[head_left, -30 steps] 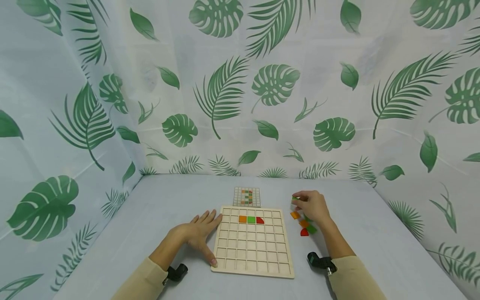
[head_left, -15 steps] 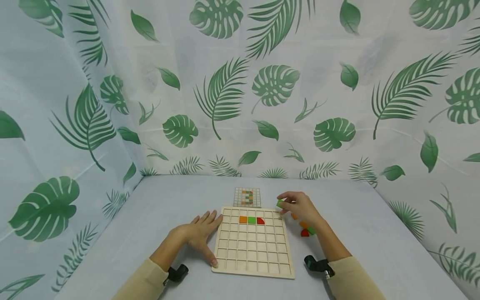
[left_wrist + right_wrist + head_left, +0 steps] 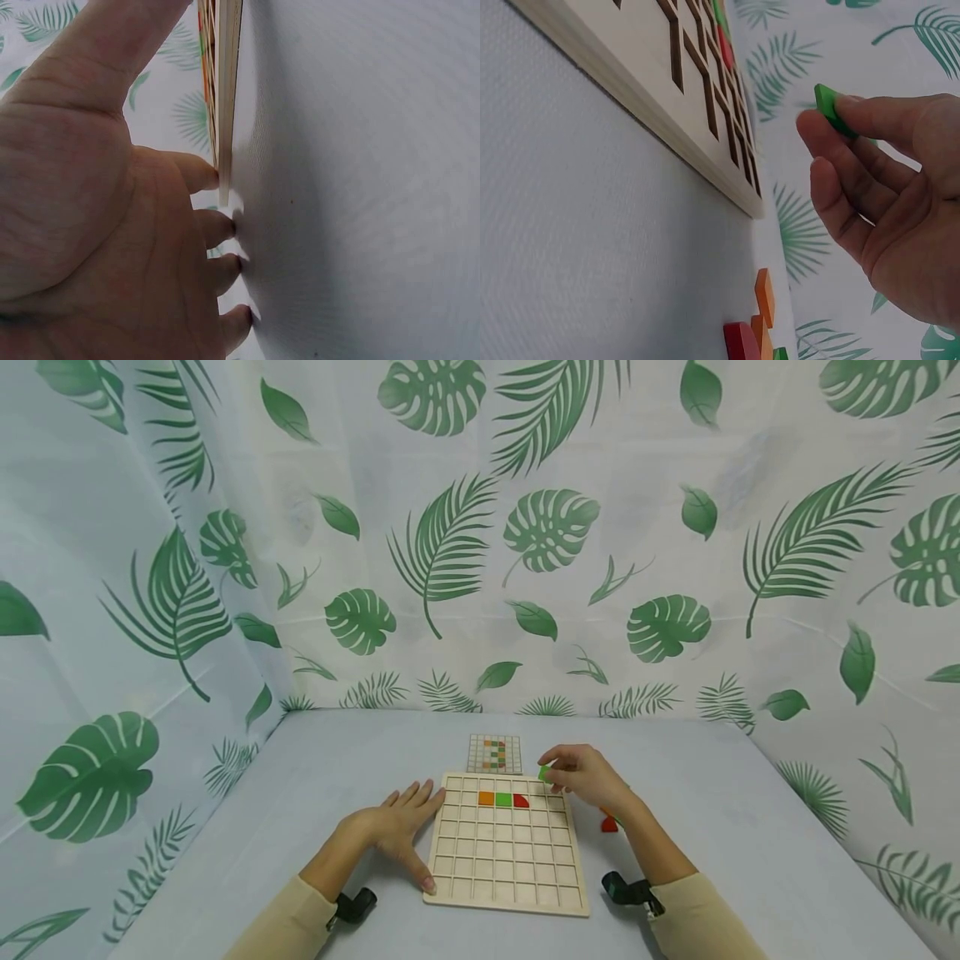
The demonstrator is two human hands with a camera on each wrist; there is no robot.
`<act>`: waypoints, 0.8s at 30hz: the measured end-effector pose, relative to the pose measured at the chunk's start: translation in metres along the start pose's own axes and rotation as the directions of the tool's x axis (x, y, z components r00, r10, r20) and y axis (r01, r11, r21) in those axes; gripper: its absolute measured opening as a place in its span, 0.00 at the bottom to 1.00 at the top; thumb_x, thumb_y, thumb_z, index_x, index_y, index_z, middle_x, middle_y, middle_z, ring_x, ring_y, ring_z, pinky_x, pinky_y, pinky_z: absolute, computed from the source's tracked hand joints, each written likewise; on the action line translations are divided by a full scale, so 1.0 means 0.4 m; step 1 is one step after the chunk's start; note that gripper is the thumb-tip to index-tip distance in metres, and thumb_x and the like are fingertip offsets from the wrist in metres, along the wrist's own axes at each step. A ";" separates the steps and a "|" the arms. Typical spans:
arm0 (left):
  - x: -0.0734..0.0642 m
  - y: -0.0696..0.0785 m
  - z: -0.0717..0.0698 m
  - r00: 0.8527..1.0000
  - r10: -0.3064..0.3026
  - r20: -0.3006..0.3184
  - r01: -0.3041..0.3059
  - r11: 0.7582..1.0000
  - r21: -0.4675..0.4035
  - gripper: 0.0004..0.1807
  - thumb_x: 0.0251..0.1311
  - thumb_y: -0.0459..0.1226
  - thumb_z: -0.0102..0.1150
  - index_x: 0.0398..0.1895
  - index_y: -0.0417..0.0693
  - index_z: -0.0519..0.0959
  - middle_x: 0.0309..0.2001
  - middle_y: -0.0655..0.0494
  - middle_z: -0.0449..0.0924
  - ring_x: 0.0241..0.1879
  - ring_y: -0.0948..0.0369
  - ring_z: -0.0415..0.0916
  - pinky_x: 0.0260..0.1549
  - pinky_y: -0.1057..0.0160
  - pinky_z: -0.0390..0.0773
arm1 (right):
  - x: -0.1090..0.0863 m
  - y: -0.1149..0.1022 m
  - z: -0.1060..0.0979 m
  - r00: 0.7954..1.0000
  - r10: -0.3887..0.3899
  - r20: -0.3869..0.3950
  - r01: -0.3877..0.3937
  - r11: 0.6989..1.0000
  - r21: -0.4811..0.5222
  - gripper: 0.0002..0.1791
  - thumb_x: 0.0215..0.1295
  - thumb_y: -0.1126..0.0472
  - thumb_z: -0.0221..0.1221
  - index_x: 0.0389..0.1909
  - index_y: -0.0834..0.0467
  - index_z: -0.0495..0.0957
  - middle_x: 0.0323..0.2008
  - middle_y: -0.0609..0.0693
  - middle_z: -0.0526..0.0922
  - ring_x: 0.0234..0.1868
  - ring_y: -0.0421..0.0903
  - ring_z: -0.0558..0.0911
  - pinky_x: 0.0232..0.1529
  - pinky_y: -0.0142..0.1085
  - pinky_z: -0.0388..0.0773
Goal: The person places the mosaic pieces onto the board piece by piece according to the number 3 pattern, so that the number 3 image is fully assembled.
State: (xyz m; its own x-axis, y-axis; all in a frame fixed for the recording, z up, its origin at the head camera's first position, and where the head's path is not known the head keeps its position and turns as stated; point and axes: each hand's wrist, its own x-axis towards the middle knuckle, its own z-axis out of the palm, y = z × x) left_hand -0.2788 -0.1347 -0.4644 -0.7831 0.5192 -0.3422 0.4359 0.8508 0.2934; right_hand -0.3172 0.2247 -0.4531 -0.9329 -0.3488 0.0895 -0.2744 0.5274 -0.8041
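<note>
**Green piece (image 3: pixel 826 105) in hand beside gridded board (image 3: pixel 505 860)**

Nearest: beige sleeves (image 3: pixel 281 920), black wrist cameras (image 3: pixel 362 906) attached. Left hand (image 3: pixel 399 828) spread wide; thumb on the board's near left corner, index fingertip at its left edge. Right of the board, on the white table (image 3: pixel 375 935): a loose red piece (image 3: pixel 609 826), orange pieces (image 3: pixel 764 297) and a green tile (image 3: pixel 781 353), mostly behind the forearm in head view. Second row from far edge, side by side: orange square (image 3: pixel 486 798), green square (image 3: pixel 503 799), red quarter-round (image 3: pixel 521 801). Right hand (image 3: pixel 590 778) pinches the green piece between thumb and fingers, raised near the far right corner. Farthest: patterned card (image 3: pixel 494 754) just beyond the board, then leaf-print backdrop (image 3: pixel 465 560).
</note>
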 end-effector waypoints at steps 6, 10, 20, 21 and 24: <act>0.000 -0.002 -0.001 1.000 0.006 0.001 -0.006 1.000 0.001 0.81 0.34 0.70 0.80 0.86 0.53 0.41 0.86 0.45 0.35 0.85 0.44 0.33 0.81 0.39 0.42 | 0.002 -0.010 0.012 0.999 -0.029 0.018 0.029 0.999 -0.030 0.12 0.72 0.64 0.64 0.51 0.64 0.84 0.39 0.57 0.89 0.37 0.52 0.88 0.42 0.43 0.85; 0.000 -0.006 0.001 1.000 0.011 -0.003 -0.011 1.000 0.002 0.81 0.33 0.70 0.80 0.86 0.53 0.41 0.86 0.45 0.34 0.85 0.44 0.32 0.82 0.39 0.41 | 0.006 -0.010 0.024 0.999 -0.028 0.042 0.029 0.999 -0.019 0.09 0.71 0.65 0.64 0.48 0.63 0.86 0.37 0.52 0.87 0.35 0.51 0.86 0.41 0.45 0.86; 0.000 -0.004 -0.001 1.000 0.009 -0.003 -0.009 1.000 -0.006 0.81 0.33 0.70 0.80 0.86 0.53 0.40 0.86 0.45 0.34 0.85 0.45 0.32 0.82 0.40 0.41 | 0.010 -0.022 0.042 0.987 -0.074 0.145 0.074 0.997 0.008 0.12 0.74 0.67 0.61 0.52 0.66 0.86 0.45 0.55 0.90 0.40 0.50 0.88 0.43 0.44 0.88; 0.001 -0.005 0.000 1.000 0.006 -0.003 -0.006 1.000 -0.008 0.81 0.33 0.70 0.80 0.86 0.53 0.40 0.86 0.45 0.34 0.85 0.45 0.32 0.82 0.40 0.41 | 0.009 -0.024 0.044 0.985 -0.077 0.155 0.076 0.997 0.009 0.11 0.74 0.67 0.60 0.52 0.66 0.86 0.45 0.55 0.90 0.39 0.50 0.87 0.43 0.44 0.87; 0.005 -0.008 0.004 1.000 0.002 -0.002 -0.002 1.000 -0.009 0.81 0.33 0.70 0.80 0.86 0.54 0.41 0.86 0.46 0.34 0.85 0.45 0.32 0.82 0.40 0.41 | 0.009 -0.026 0.050 0.981 -0.089 0.170 0.092 0.996 -0.011 0.11 0.73 0.67 0.61 0.50 0.65 0.87 0.43 0.54 0.90 0.38 0.47 0.87 0.42 0.41 0.86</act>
State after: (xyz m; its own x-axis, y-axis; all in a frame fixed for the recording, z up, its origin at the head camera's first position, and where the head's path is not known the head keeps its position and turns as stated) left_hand -0.2812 -0.1364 -0.4673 -0.7831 0.5207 -0.3400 0.4332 0.8491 0.3024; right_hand -0.3131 0.2025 -0.4561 -0.8514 -0.5211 0.0597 -0.3620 0.5015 -0.7858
